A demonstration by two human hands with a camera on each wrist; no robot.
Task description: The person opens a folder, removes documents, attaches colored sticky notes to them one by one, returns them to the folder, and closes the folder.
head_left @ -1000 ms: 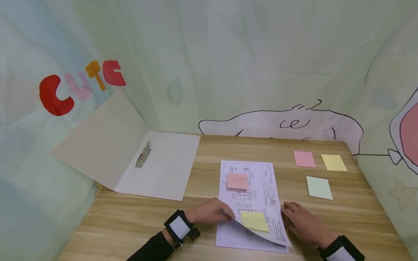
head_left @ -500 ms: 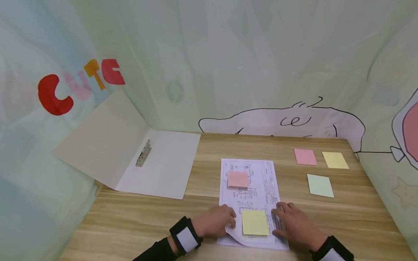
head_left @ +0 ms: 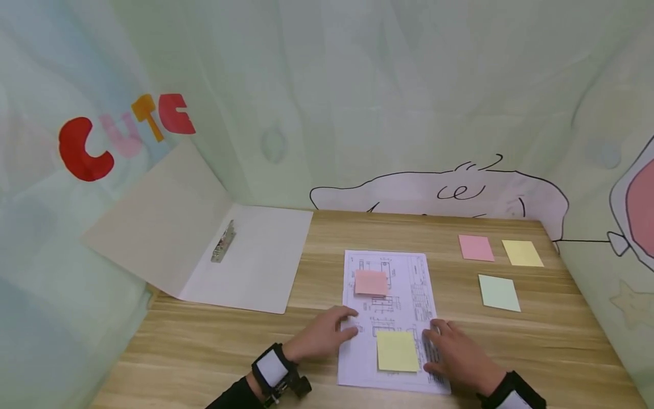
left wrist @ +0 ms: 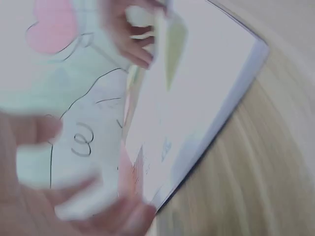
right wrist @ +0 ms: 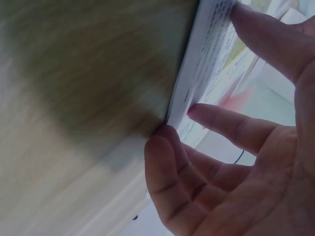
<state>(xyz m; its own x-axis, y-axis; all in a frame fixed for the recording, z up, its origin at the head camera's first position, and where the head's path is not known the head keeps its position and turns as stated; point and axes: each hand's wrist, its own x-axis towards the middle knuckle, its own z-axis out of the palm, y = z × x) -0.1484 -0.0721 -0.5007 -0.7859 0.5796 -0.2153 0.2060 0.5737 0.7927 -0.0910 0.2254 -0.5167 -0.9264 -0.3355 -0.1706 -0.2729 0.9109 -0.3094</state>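
Resting on the near end of a thin stack of printed sheets, both hands lie flat with fingers loosely extended, gripping nothing: left hand at the left edge, right hand at the right edge. The stack lies on the bench, centre front, carrying a yellow note and a pink note. Judged light, limp and prone to sliding or fanning; best taken at both side edges together. An open folder lies far left; three note pads far right. Sheet count cannot be told. The left wrist view is badly blurred; the print is unreadable.
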